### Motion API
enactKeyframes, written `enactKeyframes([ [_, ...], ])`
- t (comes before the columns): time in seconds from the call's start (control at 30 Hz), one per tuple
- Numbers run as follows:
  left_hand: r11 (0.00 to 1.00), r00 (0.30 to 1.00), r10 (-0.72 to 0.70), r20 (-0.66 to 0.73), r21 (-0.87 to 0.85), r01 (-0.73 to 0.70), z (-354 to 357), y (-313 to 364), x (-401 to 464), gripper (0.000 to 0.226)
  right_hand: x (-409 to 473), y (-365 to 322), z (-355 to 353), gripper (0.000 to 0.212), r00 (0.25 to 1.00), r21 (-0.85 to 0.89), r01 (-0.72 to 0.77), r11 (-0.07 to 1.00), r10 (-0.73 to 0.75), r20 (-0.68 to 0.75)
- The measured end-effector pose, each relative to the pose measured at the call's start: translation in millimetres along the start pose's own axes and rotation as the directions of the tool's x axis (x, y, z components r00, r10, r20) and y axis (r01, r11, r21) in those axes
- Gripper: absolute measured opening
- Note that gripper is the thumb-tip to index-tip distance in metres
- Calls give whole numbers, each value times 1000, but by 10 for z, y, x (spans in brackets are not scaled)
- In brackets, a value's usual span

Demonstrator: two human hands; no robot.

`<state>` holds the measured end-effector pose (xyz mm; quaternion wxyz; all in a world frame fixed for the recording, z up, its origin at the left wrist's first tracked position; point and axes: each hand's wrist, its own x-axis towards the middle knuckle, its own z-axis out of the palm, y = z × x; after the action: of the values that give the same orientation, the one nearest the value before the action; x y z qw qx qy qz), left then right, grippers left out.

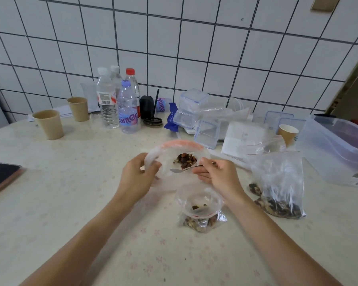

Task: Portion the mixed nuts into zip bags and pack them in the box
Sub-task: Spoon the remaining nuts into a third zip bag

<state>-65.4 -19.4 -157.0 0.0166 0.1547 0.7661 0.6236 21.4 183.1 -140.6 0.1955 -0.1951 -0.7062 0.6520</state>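
Water bottles (116,102), paper cups (49,124) and a phone (1,176) sit on the table (70,203).

Bare forearms (87,230), no sleeves

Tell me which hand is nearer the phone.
Left. The left hand grips the rim of the bag at mid table, on the phone's side. The right hand holds the spoon farther right, beyond the left hand.
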Motion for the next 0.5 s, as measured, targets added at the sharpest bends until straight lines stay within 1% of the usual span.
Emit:
enactKeyframes([
  [0.07,997,1000,15,2,-77,-15,11,33,-10,10,19,39,-59,19,999,6,8,1000,-7,-50],
  [0.13,993,1000,18,11,-120,-16,18,47,-23,10,38,90,-120,17,996,29,14,999,-11,-91],
  [0.2,992,1000,23,18,-121,-20,17,52,-31,10,61,144,-163,19,991,24,28,999,-25,-129],
  [0.27,994,999,30,31,-106,-27,20,55,-37,10,71,173,-170,18,989,-37,56,998,-60,-136],
  [0.33,996,998,35,46,-87,-31,30,55,-44,9,63,169,-148,13,987,-164,117,979,-133,-94],
  [0.43,998,997,46,58,-34,-44,35,42,-42,9,68,122,-102,14,971,-374,234,897,-238,38],
  [0.5,999,997,43,57,-3,-42,33,25,-29,10,103,100,-93,15,965,-418,258,871,-253,67],
])
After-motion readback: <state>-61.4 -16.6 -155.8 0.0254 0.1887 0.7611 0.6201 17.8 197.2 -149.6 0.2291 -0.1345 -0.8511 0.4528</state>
